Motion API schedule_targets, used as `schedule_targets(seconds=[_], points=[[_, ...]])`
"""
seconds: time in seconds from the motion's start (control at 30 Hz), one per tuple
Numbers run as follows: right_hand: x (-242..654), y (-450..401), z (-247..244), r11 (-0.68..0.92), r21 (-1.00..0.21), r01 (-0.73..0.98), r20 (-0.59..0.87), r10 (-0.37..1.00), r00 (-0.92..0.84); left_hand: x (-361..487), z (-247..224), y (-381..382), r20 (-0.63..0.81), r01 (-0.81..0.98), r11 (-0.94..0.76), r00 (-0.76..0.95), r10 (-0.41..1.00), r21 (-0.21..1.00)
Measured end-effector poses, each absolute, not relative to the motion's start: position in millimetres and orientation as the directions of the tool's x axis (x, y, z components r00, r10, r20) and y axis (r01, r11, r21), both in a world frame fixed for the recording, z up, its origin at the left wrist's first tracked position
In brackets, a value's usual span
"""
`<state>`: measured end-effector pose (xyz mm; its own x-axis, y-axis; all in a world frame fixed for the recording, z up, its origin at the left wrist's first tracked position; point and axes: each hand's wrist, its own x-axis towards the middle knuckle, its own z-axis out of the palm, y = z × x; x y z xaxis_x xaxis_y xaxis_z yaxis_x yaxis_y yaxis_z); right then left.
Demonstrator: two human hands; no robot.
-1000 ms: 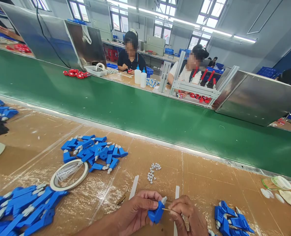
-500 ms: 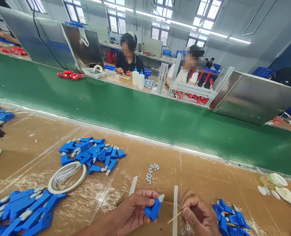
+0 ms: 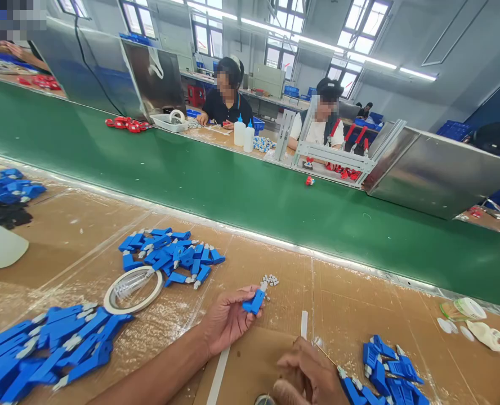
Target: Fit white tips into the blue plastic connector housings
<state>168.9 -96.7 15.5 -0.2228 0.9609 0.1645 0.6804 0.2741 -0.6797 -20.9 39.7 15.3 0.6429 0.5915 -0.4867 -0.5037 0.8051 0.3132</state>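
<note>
"How far along?"
"Partway, I judge: blue heap (image 3: 161, 260) at ten o'clock from the left hand (image 3: 228, 318), which pinches a blue piece (image 3: 253, 302); the right hand's grip I can't tell (blurred)."
"Left?"
"Grey bits (image 3: 272, 279), loose at the piece's one o'clock."

No text, label, brand, number or sign is legible. A clear jar (image 3: 455, 310) at the right of the near cardboard-covered table (image 3: 351, 298) carries green marking; its characters, if any, are too small and blurred to read.
</note>
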Motion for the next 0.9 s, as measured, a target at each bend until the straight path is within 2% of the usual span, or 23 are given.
schedule_targets(seconds=[0.1, 0.23, 0.4, 0.53, 0.67, 0.8, 0.9], points=[[173, -71, 31, 0.197, -0.541, 0.817, 0.125, 0.980, -0.153, -18, 12, 42, -0.490, -0.573, 0.760, 0.590, 0.641, 0.305], [173, -20, 28, 0.162, -0.271, 0.949, 0.048, 0.987, -0.154, -15, 10, 46, -0.504, -0.629, 0.716, 0.532, 0.680, 0.302], [173, 20, 21, 0.145, -0.156, 0.977, -0.022, 0.988, -0.151, -13, 10, 46, -0.502, -0.655, 0.694, 0.511, 0.698, 0.299], [173, 28, 25, 0.145, -0.103, 0.984, -0.081, 0.985, -0.154, -12, 8, 46, -0.494, -0.661, 0.692, 0.516, 0.700, 0.289], [171, 33, 30, 0.141, -0.100, 0.985, -0.122, 0.981, -0.153, -11, 6, 45, -0.468, -0.661, 0.696, 0.539, 0.701, 0.281], [168, 37, 32, 0.115, -0.142, 0.983, -0.155, 0.978, -0.137, -11, 4, 45, -0.458, -0.654, 0.702, 0.551, 0.697, 0.281], [168, 37, 34, 0.075, -0.222, 0.972, -0.157, 0.981, -0.112, -11, 4, 46, -0.469, -0.650, 0.704, 0.546, 0.695, 0.287]])
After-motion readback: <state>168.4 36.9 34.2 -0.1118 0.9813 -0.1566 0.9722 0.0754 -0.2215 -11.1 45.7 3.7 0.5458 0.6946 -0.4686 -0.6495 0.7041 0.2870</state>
